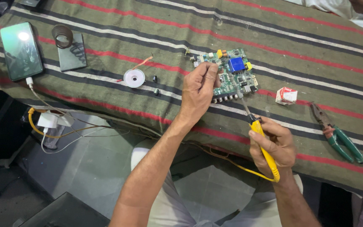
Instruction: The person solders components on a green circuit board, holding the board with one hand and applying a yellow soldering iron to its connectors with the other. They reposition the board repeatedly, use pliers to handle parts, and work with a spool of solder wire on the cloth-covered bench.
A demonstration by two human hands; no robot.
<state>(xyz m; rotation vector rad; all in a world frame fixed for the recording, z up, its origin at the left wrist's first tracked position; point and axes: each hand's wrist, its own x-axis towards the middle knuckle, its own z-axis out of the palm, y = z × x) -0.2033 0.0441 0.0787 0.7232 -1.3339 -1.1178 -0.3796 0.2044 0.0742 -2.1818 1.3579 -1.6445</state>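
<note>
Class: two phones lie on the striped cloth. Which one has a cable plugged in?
The larger phone at the far left; a white cable runs from its bottom edge. The smaller dark phone beside it has none.

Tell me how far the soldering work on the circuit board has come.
Done: nothing clearly finished shows. In hand: the left hand steadies the green circuit board, and the right hand holds the yellow soldering iron, tip on the board. Left: two small components lie loose beside the solder spool.

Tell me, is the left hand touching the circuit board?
Touching. The head view shows the left hand resting on the near-left edge of the circuit board, its fingers overlapping it.
</note>
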